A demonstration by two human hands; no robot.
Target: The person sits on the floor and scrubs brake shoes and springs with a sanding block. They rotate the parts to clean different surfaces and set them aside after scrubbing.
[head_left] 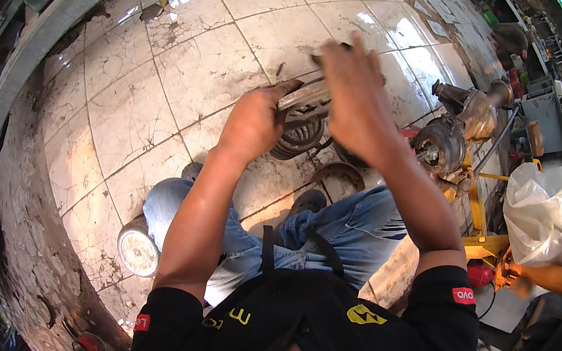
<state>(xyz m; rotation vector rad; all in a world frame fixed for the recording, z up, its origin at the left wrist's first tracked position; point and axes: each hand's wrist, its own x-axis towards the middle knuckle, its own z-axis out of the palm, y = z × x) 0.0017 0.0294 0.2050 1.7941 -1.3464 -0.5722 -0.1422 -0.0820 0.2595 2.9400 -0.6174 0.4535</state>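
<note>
My left hand (253, 124) is closed round one end of a worn, curved metal piece (302, 95) that looks like a brake shoe, held above the floor in front of my knees. Over the piece's other end is my right hand (357, 97), smeared by motion, fingers pointing away from me. A small dark thing (319, 59) shows by its thumb side; I cannot make out whether the hand holds it. Just below the piece a dark coil spring (297, 142) is partly hidden by it. A rusty curved part (341, 174) lies on the floor near my foot.
Beside my left knee stands a round metal can (139, 251). To the right are a greasy axle housing (442, 145), a yellow metal frame (478, 217) and a clear plastic bag (544, 215). A curved grey metal edge (16, 73) borders the cracked tile floor (129, 101) at left.
</note>
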